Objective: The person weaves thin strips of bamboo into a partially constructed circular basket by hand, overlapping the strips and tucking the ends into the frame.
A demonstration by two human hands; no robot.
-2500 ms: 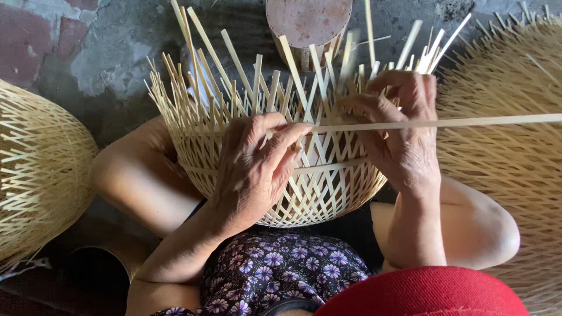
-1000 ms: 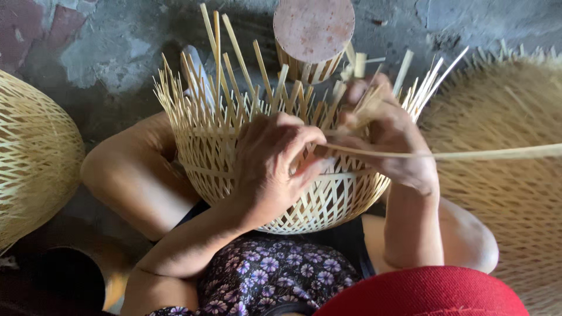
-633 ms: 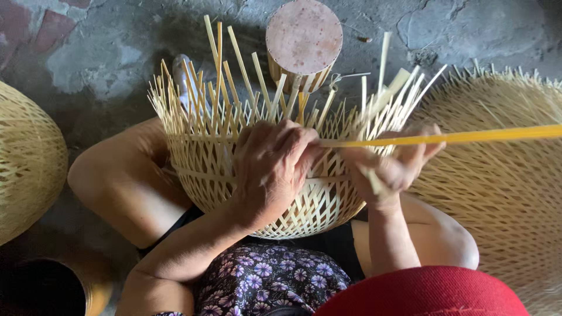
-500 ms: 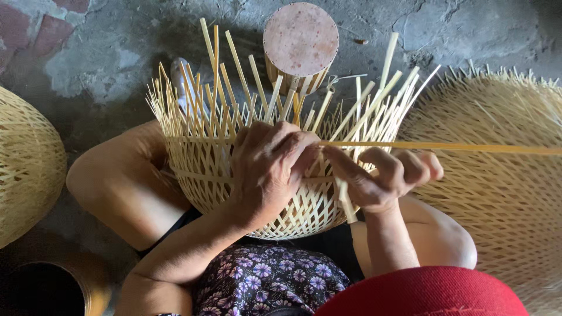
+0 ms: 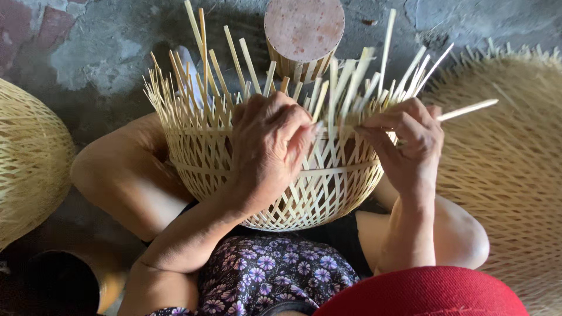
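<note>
A half-woven bamboo basket (image 5: pixel 199 158) rests on my lap, its loose upright strips (image 5: pixel 234 64) fanning out at the top. My left hand (image 5: pixel 269 146) presses against the basket's side near the rim, fingers curled over the weave. My right hand (image 5: pixel 407 143) grips a long thin bamboo strip (image 5: pixel 468 109) at the rim; the strip's free end sticks out to the right.
A finished woven basket (image 5: pixel 29 164) sits at the left, another large woven piece (image 5: pixel 515 175) at the right. A round wooden block (image 5: pixel 304 29) stands behind the basket on the concrete floor. A dark round container (image 5: pixel 64 281) is at lower left.
The long strip that reached past the right edge has been drawn in through the weave; only a short end shows now. My right hand rose back to the rim.
</note>
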